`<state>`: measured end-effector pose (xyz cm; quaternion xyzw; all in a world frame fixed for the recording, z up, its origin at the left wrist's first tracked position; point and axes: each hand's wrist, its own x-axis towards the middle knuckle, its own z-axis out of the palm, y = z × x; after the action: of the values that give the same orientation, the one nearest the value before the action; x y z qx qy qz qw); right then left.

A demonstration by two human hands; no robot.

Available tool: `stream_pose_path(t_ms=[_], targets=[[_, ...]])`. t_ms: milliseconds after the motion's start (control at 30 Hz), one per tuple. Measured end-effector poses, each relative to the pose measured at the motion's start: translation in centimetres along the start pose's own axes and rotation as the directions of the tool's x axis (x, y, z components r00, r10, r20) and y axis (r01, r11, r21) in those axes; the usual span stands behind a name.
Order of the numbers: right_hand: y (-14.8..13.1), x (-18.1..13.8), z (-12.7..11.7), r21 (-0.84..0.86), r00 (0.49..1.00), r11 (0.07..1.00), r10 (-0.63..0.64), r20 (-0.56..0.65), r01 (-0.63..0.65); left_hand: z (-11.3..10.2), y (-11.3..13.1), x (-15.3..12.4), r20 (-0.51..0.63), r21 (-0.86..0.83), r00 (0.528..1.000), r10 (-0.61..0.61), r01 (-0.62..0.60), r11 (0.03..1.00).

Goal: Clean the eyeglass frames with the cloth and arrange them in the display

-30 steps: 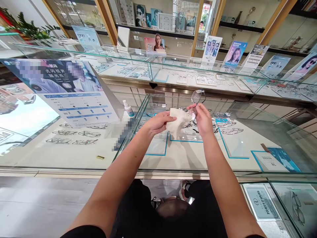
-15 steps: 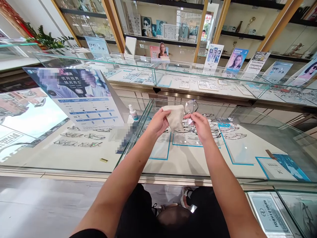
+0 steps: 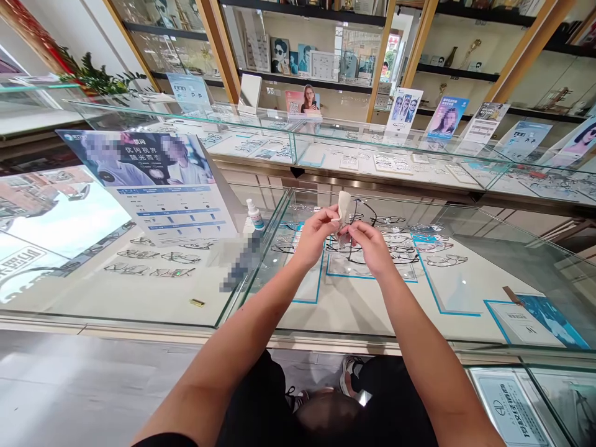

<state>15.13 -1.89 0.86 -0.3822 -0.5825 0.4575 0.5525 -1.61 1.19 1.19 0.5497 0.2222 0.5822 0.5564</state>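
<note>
My left hand pinches a cream cleaning cloth, folded narrow and standing up from the fingertips. Close beside it, my right hand grips a thin dark-framed pair of eyeglasses between thumb and fingers. Part of the glasses rises above the right fingers, and part lies behind the cloth and hands. Both hands meet above the glass display counter. Whether the cloth touches a lens cannot be made out.
Several eyeglass frames lie under the counter glass. On the left stand a spray bottle and a tented poster card. Behind is another glass showcase with upright cards. A small yellow piece lies near the front left.
Both hands have come closer together. The cloth, spread broad before, is now narrow and upright, and the glasses have turned in my right hand. The view has shifted slightly.
</note>
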Motion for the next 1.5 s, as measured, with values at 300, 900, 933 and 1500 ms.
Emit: stream_pose_path(t_ms=[300,900,933,1500], targets=[[0.0,-0.4,0.5,-0.043,0.995,0.999,0.022,0.100,-0.018,0.3,0.0,0.0,-0.170,0.064,0.985,0.008,0.003,0.998],[0.0,-0.3,0.5,-0.031,0.982,0.999,0.036,0.184,-0.031,-0.7,0.2,0.3,0.056,0.094,0.965,-0.257,0.252,0.963],[0.2,-0.3,0.5,-0.027,0.981,0.999,0.046,0.190,-0.042,-0.7,0.2,0.3,0.072,0.049,0.960,-0.271,0.268,0.962],[0.3,-0.2,0.5,0.052,0.973,0.992,0.102,0.206,-0.115,-0.8,0.5,0.6,0.186,-0.197,0.939,-0.288,0.323,0.926]])
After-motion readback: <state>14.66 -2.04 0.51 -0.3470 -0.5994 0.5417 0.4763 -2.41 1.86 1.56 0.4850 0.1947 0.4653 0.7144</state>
